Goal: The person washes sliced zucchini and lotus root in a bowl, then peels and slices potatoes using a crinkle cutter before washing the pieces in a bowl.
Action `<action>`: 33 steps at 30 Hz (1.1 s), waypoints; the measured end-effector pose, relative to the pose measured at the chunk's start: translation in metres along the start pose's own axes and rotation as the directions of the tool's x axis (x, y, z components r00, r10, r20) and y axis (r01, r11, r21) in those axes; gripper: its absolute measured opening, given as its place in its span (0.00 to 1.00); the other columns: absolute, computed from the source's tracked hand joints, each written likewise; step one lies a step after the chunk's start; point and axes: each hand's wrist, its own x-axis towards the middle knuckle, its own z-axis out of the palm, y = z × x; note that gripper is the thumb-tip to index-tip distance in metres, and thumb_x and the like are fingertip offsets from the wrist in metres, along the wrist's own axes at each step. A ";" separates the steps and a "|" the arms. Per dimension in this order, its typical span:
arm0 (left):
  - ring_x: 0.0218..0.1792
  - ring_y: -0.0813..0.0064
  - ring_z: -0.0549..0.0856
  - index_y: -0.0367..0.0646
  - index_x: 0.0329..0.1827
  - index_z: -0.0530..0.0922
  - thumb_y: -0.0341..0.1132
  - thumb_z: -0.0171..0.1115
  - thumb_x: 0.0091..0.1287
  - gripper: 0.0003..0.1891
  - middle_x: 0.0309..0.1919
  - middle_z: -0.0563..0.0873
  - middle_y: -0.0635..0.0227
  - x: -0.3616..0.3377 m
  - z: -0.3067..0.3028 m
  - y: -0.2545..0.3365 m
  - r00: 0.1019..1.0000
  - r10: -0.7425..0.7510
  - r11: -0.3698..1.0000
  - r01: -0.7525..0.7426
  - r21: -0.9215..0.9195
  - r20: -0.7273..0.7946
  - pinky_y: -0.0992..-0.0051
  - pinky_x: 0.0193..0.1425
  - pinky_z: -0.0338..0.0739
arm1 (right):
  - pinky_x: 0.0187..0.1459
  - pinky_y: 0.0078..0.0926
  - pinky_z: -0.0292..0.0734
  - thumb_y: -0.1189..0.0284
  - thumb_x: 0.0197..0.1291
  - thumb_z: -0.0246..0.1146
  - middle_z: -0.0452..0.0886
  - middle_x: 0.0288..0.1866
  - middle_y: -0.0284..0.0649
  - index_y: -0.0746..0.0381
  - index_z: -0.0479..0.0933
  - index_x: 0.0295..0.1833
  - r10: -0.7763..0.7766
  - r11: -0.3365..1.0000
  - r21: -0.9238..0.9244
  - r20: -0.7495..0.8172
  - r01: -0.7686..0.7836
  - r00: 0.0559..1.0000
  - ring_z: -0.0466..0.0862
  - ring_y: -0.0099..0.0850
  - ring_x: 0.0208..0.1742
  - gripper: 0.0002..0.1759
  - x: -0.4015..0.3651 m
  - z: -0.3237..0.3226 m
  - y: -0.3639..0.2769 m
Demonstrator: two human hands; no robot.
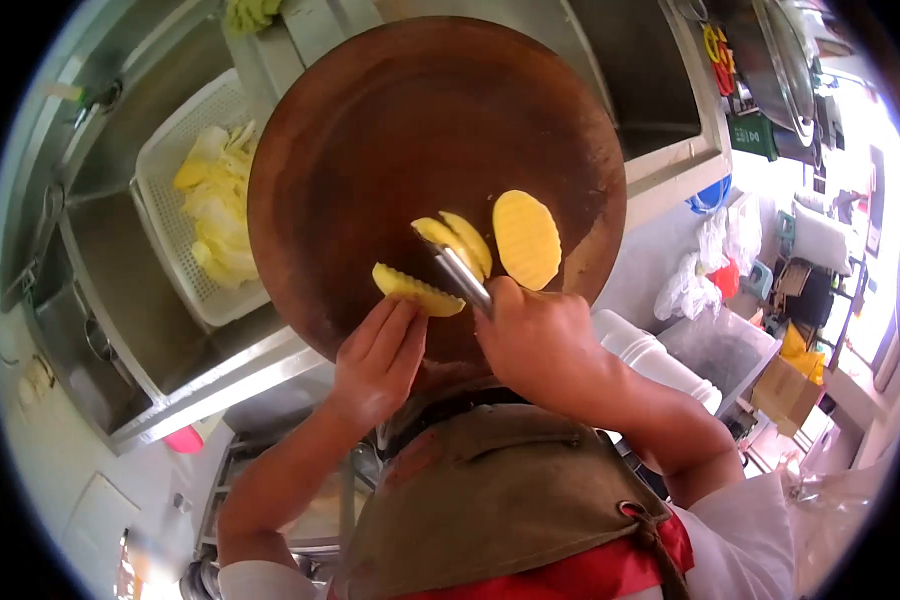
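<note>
My left hand [385,355] has its fingers closed along a thick yellow potato piece [417,291] with a wavy, ridged edge, near the front of the round wooden chopping board [390,130]. In my right hand [535,335] is a metal cutter [462,277], gripped by the fist; its shiny bar points up and left, and its blade is hard to make out. Just beyond the cutter lie cut potato wedges [455,238] with rippled sides. A large oval potato slice [526,240], also ridged, lies flat to the right of them.
Left of the board, a white plastic basket [155,205] holding pale yellow leaves [220,205] sits over a steel sink [100,240]. Another sink basin [640,75] is at the upper right. White buckets [660,360] and a cardboard box [785,393] stand on the right.
</note>
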 end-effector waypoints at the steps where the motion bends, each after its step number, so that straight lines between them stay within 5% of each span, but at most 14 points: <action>1: 0.50 0.53 0.82 0.29 0.43 0.82 0.22 0.65 0.51 0.14 0.48 0.82 0.51 -0.005 0.003 0.000 1.000 0.002 1.000 -0.002 -0.004 -0.026 0.64 0.50 0.82 | 0.19 0.39 0.73 0.71 0.57 0.63 0.78 0.22 0.43 0.64 0.69 0.31 -0.002 0.998 0.058 0.010 0.002 1.000 0.81 0.41 0.20 0.10 -0.004 -0.009 -0.001; 3: 0.50 0.53 0.82 0.29 0.42 0.82 0.21 0.65 0.50 0.14 0.47 0.82 0.51 -0.015 0.008 -0.002 0.999 0.006 1.000 -0.007 -0.020 -0.053 0.63 0.50 0.82 | 0.20 0.44 0.72 0.70 0.59 0.63 0.76 0.19 0.47 0.64 0.69 0.31 -0.003 0.990 0.138 -0.002 0.003 1.000 0.78 0.47 0.19 0.11 -0.011 -0.015 -0.005; 9: 0.47 0.54 0.82 0.31 0.41 0.81 0.22 0.66 0.47 0.16 0.44 0.82 0.53 -0.021 0.005 -0.005 0.994 0.030 0.997 -0.038 -0.073 -0.110 0.61 0.48 0.82 | 0.23 0.42 0.75 0.70 0.57 0.64 0.78 0.21 0.47 0.64 0.69 0.31 0.020 0.998 0.067 0.052 -0.023 0.998 0.79 0.47 0.20 0.12 -0.012 -0.018 -0.004; 13: 0.46 0.53 0.81 0.32 0.39 0.82 0.23 0.66 0.42 0.17 0.43 0.82 0.54 -0.016 0.010 -0.006 0.991 0.040 0.990 -0.056 -0.128 -0.125 0.61 0.48 0.82 | 0.24 0.40 0.76 0.72 0.52 0.63 0.77 0.23 0.43 0.64 0.68 0.31 -0.189 0.982 0.037 0.085 0.186 0.978 0.82 0.43 0.24 0.10 -0.009 -0.013 -0.018; 17: 0.46 0.52 0.81 0.33 0.37 0.82 0.24 0.64 0.40 0.17 0.43 0.82 0.56 -0.006 0.015 -0.011 0.987 0.049 0.991 -0.067 -0.113 -0.154 0.62 0.46 0.82 | 0.22 0.35 0.76 0.74 0.49 0.61 0.75 0.22 0.39 0.63 0.67 0.30 -0.227 0.973 -0.012 0.102 0.230 0.968 0.81 0.37 0.23 0.08 -0.002 -0.009 -0.020; 22: 0.47 0.52 0.82 0.34 0.37 0.83 0.24 0.63 0.41 0.16 0.44 0.82 0.57 -0.014 0.025 -0.008 0.989 -0.114 0.960 0.086 -0.265 -0.093 0.62 0.46 0.82 | 0.23 0.31 0.78 0.72 0.55 0.58 0.80 0.27 0.42 0.65 0.73 0.36 -0.237 0.967 -0.037 0.221 0.251 0.946 0.84 0.34 0.25 0.07 0.001 -0.018 -0.020; 25: 0.46 0.52 0.82 0.34 0.38 0.83 0.24 0.64 0.42 0.16 0.44 0.83 0.58 -0.019 0.025 -0.007 0.987 -0.150 0.950 0.129 -0.286 -0.052 0.61 0.46 0.82 | 0.20 0.31 0.74 0.74 0.48 0.60 0.74 0.21 0.38 0.62 0.67 0.29 -0.242 0.969 -0.030 0.082 0.246 0.967 0.80 0.33 0.21 0.07 -0.002 -0.009 -0.018; 33: 0.43 0.56 0.81 0.35 0.37 0.83 0.22 0.66 0.48 0.11 0.42 0.82 0.59 -0.006 0.014 -0.004 0.990 -0.060 0.990 0.042 -0.138 -0.125 0.63 0.42 0.81 | 0.18 0.29 0.73 0.71 0.51 0.61 0.73 0.21 0.35 0.60 0.70 0.30 -0.264 0.960 -0.089 0.028 0.266 0.964 0.79 0.30 0.19 0.07 0.007 0.016 -0.018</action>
